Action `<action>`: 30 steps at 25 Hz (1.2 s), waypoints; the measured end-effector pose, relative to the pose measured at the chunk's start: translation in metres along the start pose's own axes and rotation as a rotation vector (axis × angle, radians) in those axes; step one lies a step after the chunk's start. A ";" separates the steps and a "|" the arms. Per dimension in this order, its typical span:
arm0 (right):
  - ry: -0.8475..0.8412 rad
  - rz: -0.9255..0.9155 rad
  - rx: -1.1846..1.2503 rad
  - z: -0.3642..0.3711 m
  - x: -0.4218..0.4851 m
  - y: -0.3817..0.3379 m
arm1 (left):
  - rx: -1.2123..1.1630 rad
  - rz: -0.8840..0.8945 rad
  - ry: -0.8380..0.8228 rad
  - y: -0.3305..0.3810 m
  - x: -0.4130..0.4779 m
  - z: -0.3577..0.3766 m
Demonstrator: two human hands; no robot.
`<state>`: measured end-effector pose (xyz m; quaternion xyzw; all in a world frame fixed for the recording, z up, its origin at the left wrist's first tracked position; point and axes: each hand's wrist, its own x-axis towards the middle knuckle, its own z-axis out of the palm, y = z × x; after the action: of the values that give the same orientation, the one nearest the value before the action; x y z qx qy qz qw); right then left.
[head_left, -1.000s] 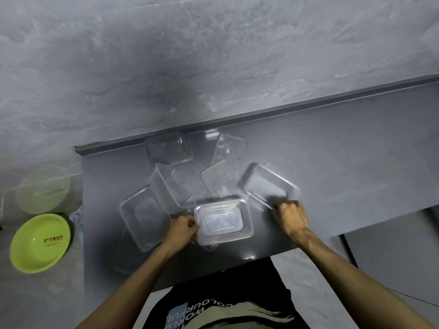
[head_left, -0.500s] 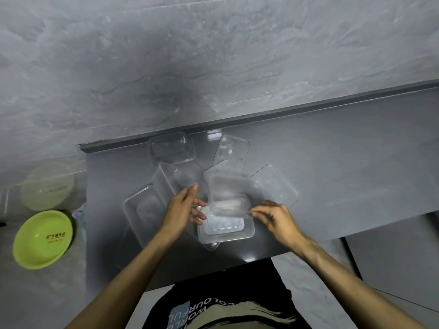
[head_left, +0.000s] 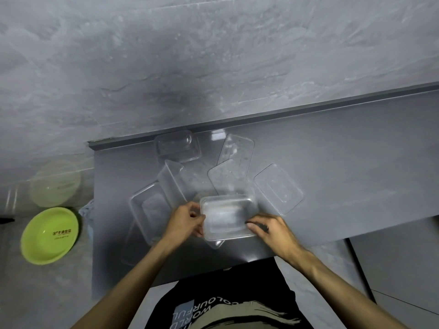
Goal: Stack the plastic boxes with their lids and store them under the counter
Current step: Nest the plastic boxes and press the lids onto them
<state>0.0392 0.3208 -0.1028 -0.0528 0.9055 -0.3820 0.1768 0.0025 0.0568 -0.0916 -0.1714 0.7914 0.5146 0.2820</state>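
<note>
While both hands grip one clear box near the counter's front edge, the other pieces lie spread around them. Well left of the left fingers, off the grey counter [head_left: 356,176], a green bowl [head_left: 49,235] rests with a pale translucent bowl [head_left: 55,184] behind it. Just left of those fingers lies an open clear box [head_left: 147,210], and a tilted box [head_left: 173,184] leans beyond it; farther back stands another box [head_left: 177,146]. The left hand [head_left: 183,222] has its fingers curled closed on the left rim of the held box [head_left: 228,217]. The right hand [head_left: 273,230] pinches the right rim, fingers bent over the edge. Beyond the fingers lie two flat lids [head_left: 235,153], overlapping, and just right of the right fingers a third lid [head_left: 279,188] lies flat.
</note>
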 end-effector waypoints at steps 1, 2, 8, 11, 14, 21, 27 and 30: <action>0.053 0.038 -0.008 0.002 0.002 0.002 | 0.003 -0.027 0.001 -0.006 0.003 0.000; 0.114 0.090 -0.030 0.004 0.005 0.005 | 0.000 -0.054 -0.002 -0.011 0.007 0.001; 0.104 0.457 0.075 0.018 0.025 0.031 | 0.117 -0.096 0.022 -0.035 0.022 0.020; 0.012 0.542 0.140 0.027 0.032 0.037 | 0.297 -0.065 0.064 -0.033 0.019 0.022; -0.003 0.542 0.104 0.028 0.032 0.042 | 0.561 0.044 0.157 -0.025 0.008 0.013; 0.049 0.565 0.111 0.020 0.036 0.035 | 0.502 0.039 0.530 0.013 0.029 -0.032; 0.097 0.518 -0.046 0.010 0.035 0.014 | 0.530 -0.193 0.409 0.012 0.050 -0.037; 0.160 0.450 -0.061 0.006 0.034 -0.001 | 0.539 -0.054 0.437 0.016 0.045 -0.048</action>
<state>0.0099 0.3088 -0.1155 0.1756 0.9168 -0.3083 0.1835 -0.0548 0.0200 -0.0934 -0.2177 0.9357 0.2307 0.1543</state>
